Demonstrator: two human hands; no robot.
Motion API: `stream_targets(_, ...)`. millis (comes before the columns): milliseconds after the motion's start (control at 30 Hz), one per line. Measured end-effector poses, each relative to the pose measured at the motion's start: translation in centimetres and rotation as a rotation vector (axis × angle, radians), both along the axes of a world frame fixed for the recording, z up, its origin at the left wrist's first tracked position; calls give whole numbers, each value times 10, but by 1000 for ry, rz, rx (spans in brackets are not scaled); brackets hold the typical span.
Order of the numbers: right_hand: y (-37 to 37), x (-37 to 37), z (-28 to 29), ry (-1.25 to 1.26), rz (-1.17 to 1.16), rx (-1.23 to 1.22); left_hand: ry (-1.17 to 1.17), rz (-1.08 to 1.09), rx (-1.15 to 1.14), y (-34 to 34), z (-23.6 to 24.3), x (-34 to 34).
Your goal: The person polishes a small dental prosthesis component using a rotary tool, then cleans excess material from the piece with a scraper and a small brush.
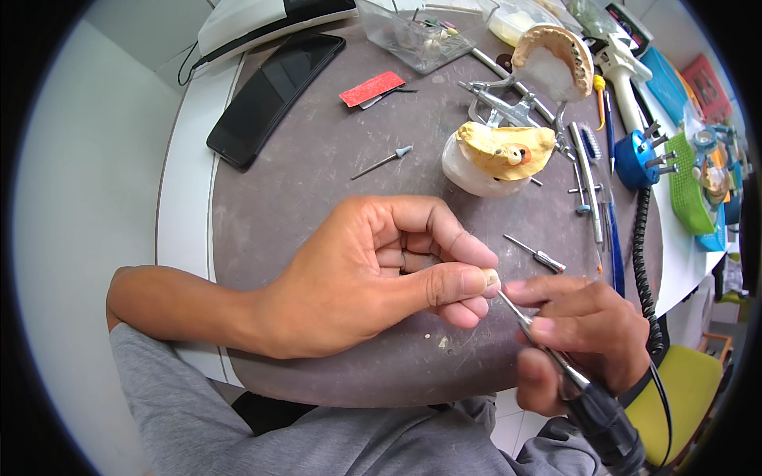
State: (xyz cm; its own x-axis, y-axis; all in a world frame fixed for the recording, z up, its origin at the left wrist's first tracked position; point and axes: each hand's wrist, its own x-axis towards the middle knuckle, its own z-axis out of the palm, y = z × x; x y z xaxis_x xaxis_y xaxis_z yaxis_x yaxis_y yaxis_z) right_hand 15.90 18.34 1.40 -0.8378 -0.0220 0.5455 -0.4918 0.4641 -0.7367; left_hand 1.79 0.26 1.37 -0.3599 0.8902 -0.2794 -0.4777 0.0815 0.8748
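Between the thumb and fingertips of my left hand (373, 274) is pinched a small whitish dental crown (491, 279), mostly covered by the fingers. My right hand (595, 329) grips a dental handpiece (583, 389) with a metal nose and black body. Its thin bur points up and left, its tip at the crown; whether it touches I cannot tell. Beyond the hands, a yellow and white dental cast (506, 155) sits in a metal articulator (508, 103), with the upper cast (553, 59) tipped back.
One grey-tipped bur (382, 162) and another bur (536, 254) lie on the brown work surface. A black phone (274, 99) rests at far left, with red paper (371, 89) nearby. At right are a blue bur holder (639, 159), a green basket (690, 186) and a coiled cord (643, 262).
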Motion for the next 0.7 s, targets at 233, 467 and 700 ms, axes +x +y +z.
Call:
stream_targets(233, -3, -1, -7, -7, 15, -162, -14, 30, 2, -2, -1, 1)
stream_targets(467, -3, -3, 1, -64, 31, -119, 18, 23, 14, -1, -3, 2)
stream_targets(700, 4, -6, -2, -68, 102, 20, 45, 15, 13, -2, -3, 2)
